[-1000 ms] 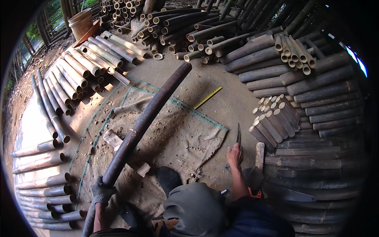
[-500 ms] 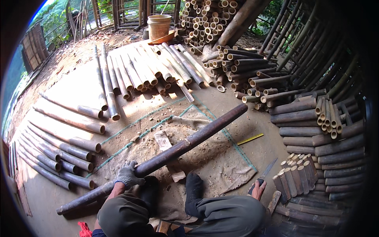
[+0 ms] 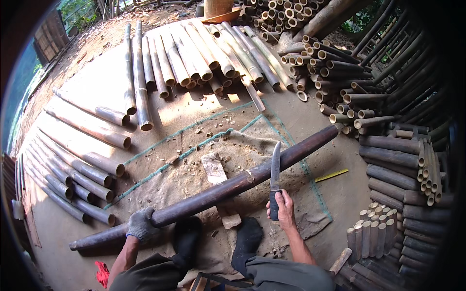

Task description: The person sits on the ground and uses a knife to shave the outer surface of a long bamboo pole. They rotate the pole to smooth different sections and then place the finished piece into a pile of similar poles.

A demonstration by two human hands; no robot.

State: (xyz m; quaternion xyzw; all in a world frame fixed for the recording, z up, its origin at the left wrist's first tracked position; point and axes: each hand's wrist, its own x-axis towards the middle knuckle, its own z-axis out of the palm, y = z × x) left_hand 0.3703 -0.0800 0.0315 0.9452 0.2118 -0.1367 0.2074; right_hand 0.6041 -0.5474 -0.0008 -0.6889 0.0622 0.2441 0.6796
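Observation:
A long dark bamboo pole (image 3: 206, 198) lies slantwise before me, its near end low at the left and its far end raised to the right. My left hand (image 3: 141, 224), in a grey glove, is closed round the pole near its lower end. My bare right hand (image 3: 284, 209) grips the black handle of a knife (image 3: 275, 167). The knife's blade points upward and overlaps the pole in view; whether they touch I cannot tell. Beneath the pole is a pale wooden block (image 3: 214, 168), partly hidden by it, on a sackcloth (image 3: 187, 182) strewn with chips.
Bamboo poles (image 3: 109, 138) lie in rows at left and far side. Cut bamboo (image 3: 383, 172) is stacked on the right, beside short upright pieces (image 3: 373, 238). A yellow ruler (image 3: 332, 175) lies past the cloth. My dark-socked feet (image 3: 248, 241) rest near the pole.
My right hand has brought the knife from the low right up and leftward to the pole. My left hand has shifted slightly along the pole toward its lower end. The view has tilted downward.

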